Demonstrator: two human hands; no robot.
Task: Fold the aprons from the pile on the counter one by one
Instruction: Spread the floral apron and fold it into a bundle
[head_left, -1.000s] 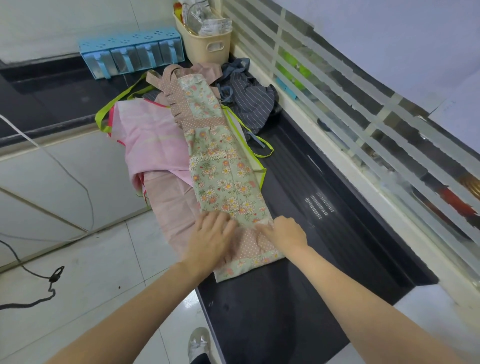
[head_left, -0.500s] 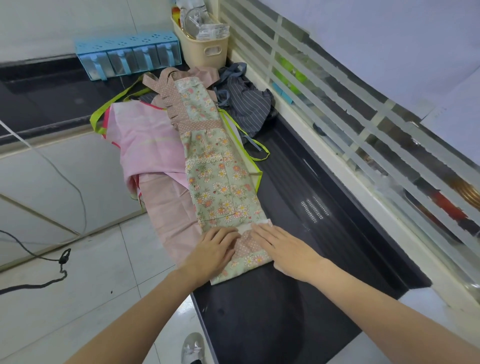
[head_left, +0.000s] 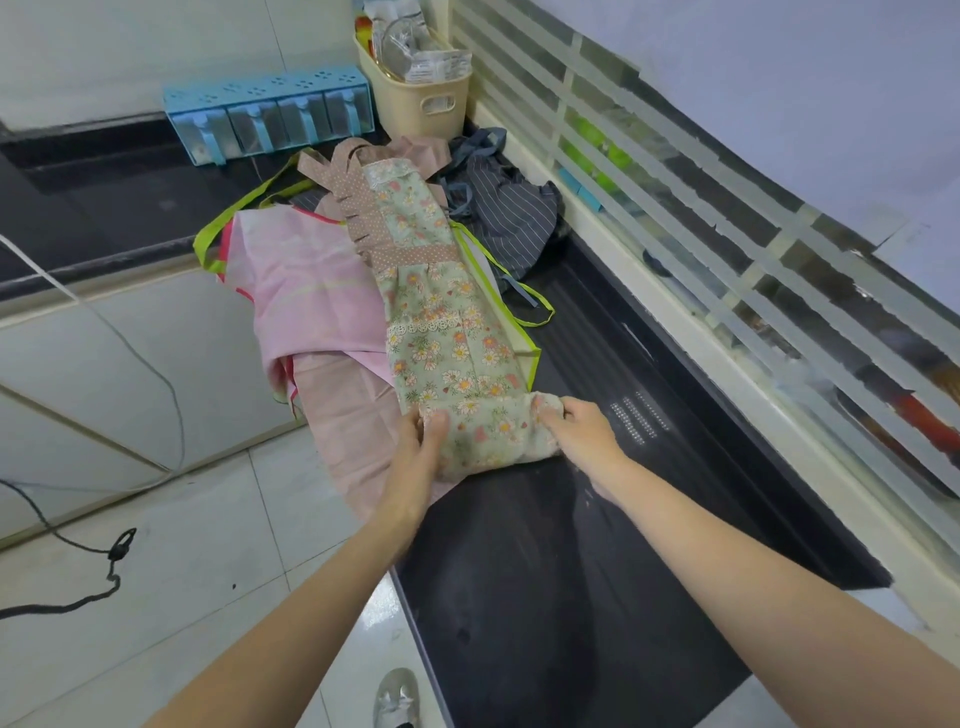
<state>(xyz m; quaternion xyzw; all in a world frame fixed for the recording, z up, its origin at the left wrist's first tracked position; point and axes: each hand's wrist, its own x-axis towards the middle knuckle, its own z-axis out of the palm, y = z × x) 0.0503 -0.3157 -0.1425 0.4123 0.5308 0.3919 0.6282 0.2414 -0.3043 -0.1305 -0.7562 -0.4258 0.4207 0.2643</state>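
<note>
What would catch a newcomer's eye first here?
The green floral apron, stretched lengthwise down the black counter, with the left hand and right hand gripping its bunched near end. Beside it on the left a pink apron droops over the counter's edge; a striped dark apron lies crumpled behind.

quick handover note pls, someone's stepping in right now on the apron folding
Left hand and right hand: each has a grip on one side of the floral apron at its near end, which is turned over into a fold.
The floral apron lies lengthwise along the black counter, on top of the pink apron; the striped dark apron is bunched behind.
Done: lengthwise fold, first end fold begun.
Left: finish this one, then fold the pink and striped aprons.
</note>
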